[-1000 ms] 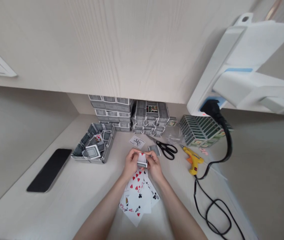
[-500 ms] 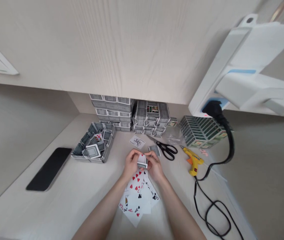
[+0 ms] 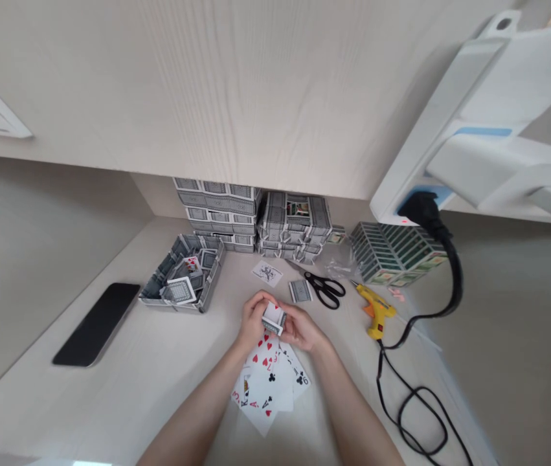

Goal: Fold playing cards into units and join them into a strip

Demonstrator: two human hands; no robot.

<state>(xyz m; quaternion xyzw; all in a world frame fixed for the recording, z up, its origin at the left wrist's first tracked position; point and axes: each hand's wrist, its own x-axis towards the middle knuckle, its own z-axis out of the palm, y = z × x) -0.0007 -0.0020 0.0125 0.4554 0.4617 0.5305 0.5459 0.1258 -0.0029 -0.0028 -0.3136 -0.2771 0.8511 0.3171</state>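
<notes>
At desk centre, above loose cards: left hand (image 3: 254, 319) and right hand (image 3: 303, 328) meet, fingers of both closed on small folded card piece (image 3: 274, 317), held tilted between them. Playing cards (image 3: 268, 382) fanned face up on desk, just under wrists. Scissors (image 3: 326, 290) and yellow glue gun (image 3: 375, 310) to right, apart from hands. Card-built tray (image 3: 211, 279) to left; black phone (image 3: 96, 323) further left.

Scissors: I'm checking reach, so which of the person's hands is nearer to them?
Right. The right hand sits in front of the scissors, toward the person; the left hand is farther, on the other side of the card piece both hold.
</notes>
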